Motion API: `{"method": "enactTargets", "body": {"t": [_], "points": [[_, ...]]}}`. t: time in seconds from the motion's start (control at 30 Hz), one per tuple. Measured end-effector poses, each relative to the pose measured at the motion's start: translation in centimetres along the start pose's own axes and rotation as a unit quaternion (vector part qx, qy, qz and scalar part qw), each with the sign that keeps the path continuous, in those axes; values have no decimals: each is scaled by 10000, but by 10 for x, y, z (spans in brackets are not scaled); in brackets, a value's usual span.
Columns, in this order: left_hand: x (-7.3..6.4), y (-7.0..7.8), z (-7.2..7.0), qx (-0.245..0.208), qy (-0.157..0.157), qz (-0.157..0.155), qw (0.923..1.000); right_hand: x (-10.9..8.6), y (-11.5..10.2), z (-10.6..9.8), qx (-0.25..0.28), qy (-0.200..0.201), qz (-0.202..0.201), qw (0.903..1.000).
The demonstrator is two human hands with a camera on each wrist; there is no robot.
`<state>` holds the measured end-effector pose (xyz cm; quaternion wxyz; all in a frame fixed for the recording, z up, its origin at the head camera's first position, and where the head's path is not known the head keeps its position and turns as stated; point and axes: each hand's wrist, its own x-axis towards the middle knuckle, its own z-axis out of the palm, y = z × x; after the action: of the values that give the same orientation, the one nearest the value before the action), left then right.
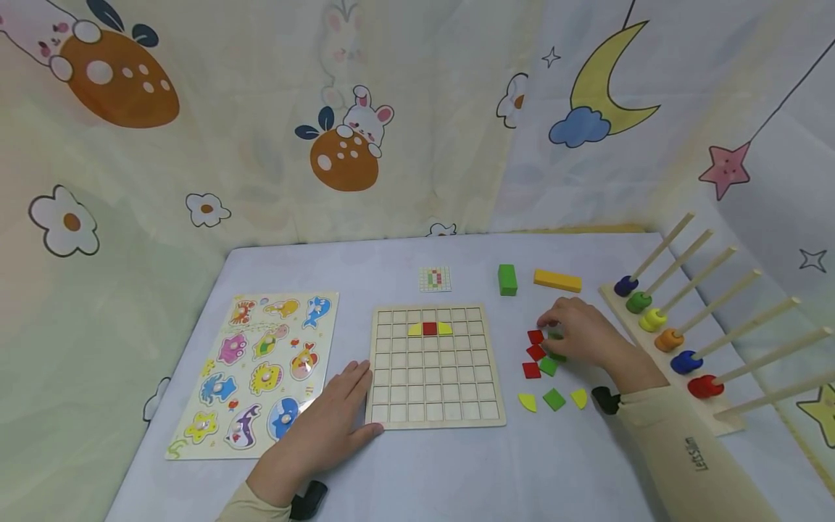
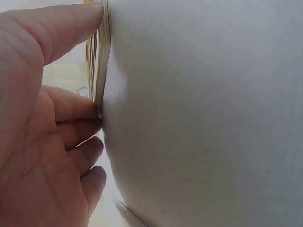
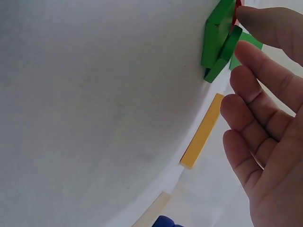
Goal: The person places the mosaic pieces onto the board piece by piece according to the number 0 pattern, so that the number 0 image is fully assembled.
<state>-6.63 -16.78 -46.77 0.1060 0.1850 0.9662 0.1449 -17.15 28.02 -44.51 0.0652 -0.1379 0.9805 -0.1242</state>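
My left hand (image 1: 329,420) lies flat on the table at the left edge of a wooden grid board (image 1: 443,425). Its thumb and fingertips touch the board's edge in the left wrist view. A red square tile (image 1: 429,329) sits in the grid between two yellow quarter-round tiles (image 1: 415,330). Over a loose group of tiles hovers my right hand (image 1: 580,335), fingers loosely bent. In the right wrist view, a gap shows between its thumb and index finger, near green tiles (image 3: 218,35). Several red tiles (image 1: 531,370) lie beside it; the hand partly covers the green ones.
Left of the grid lies a sea-animal puzzle board (image 1: 257,326). A small pattern card (image 1: 435,279), a green block (image 1: 507,280) and a yellow bar (image 1: 557,280) lie behind. A rack of upright pegs (image 1: 652,348) with coloured beads stands at the right.
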Motion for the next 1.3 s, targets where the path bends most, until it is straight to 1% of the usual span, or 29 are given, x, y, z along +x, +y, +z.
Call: {"method": "enactTargets", "body": {"t": [0.1,0.33,0.57,0.87,1.13,1.3], "points": [[0,0,1,-8,20,7,10000,1,1,2,-28,-34,8,10000],[-1,-1,2,-28,12,29,10000,2,0,3,88,-145,91,9998],[-1,0,-1,-41,13,40,10000,2,0,3,131,-146,118,9997],[-1,-1,1,-2,26,-12,10000,6,-3,4,-70,-252,148,9995],[0,-1,1,-6,53,26,10000,6,-3,6,-97,-168,186,9996],[-1,-1,1,-6,55,17,10000,6,-9,1,-144,32,66,9999]]}}
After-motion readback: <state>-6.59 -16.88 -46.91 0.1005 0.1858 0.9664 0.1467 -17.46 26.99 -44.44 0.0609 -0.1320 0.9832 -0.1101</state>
